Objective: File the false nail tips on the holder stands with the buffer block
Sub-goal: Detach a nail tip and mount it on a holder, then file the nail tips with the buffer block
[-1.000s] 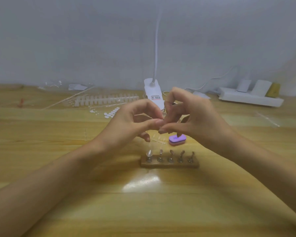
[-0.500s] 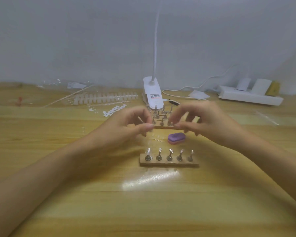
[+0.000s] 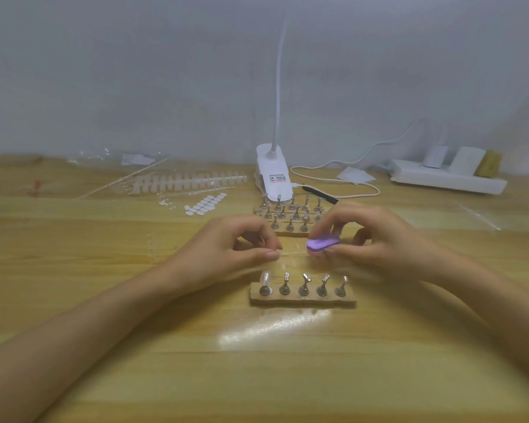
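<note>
Wooden tabletop (image 3: 74,239), centre frame: purple buffer block (image 3: 322,242), likely light, spongy and gritty, pinched at its edges by right hand (image 3: 376,239); lower-centre holder stand (image 3: 303,300) bears one thin, probably brittle nail tip (image 3: 266,280); left hand (image 3: 235,248) curled, contents indiscernible.

Glossy varnished wood counter (image 3: 287,361); shiny metal holder stands (image 3: 303,285) on a rough wooden base; matt purple buffer block (image 3: 322,242).

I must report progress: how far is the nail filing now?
Done: one clear nail tip sits at the left end of the near holder. In hand: the right hand grips the purple buffer block. To do: the block touches no tip yet; the other four stands look bare.
</note>
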`<action>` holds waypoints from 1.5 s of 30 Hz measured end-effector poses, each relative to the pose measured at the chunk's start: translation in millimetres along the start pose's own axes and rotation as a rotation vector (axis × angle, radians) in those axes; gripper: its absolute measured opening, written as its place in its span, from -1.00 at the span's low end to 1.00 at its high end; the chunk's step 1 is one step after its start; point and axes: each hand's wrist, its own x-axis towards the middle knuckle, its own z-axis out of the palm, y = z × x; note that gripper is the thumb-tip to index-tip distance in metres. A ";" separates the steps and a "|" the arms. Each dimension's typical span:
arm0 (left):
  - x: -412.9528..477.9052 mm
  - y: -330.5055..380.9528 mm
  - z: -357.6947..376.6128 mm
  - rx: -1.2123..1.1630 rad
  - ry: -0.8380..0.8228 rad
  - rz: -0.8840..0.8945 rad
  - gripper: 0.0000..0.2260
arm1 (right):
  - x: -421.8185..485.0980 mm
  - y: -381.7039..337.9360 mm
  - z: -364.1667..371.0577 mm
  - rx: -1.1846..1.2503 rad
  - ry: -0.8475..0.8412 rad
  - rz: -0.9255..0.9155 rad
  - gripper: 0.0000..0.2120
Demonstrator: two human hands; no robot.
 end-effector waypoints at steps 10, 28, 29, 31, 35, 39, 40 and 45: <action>10.7 14.7 18.9 -0.244 0.110 0.009 -0.93 | 8.1 -5.1 30.5 0.586 0.006 0.111 -0.68; 5.9 13.8 18.4 -0.146 0.204 0.083 -0.93 | 4.4 -9.3 39.0 0.703 0.157 0.087 -0.66; 5.7 14.6 18.5 -0.146 0.203 0.085 -0.92 | 4.4 -10.4 38.4 0.715 0.211 0.099 -0.64; 5.6 15.5 18.4 -0.145 0.214 0.085 -0.92 | 3.8 -11.1 37.3 0.728 0.228 0.119 -0.62; 5.0 17.3 18.3 -0.159 0.219 0.092 -0.91 | 3.5 -12.0 39.1 0.729 0.206 0.097 -0.64; 4.4 16.7 17.7 -0.161 0.221 0.083 -0.94 | 3.6 -10.4 38.5 0.736 0.197 0.096 -0.64; 4.4 16.5 17.8 -0.162 0.216 0.084 -0.94 | 3.6 -10.8 38.8 0.729 0.179 0.087 -0.64; 4.6 15.7 17.7 -0.166 0.216 0.078 -0.94 | 4.2 -6.5 39.0 0.736 0.196 0.083 -0.65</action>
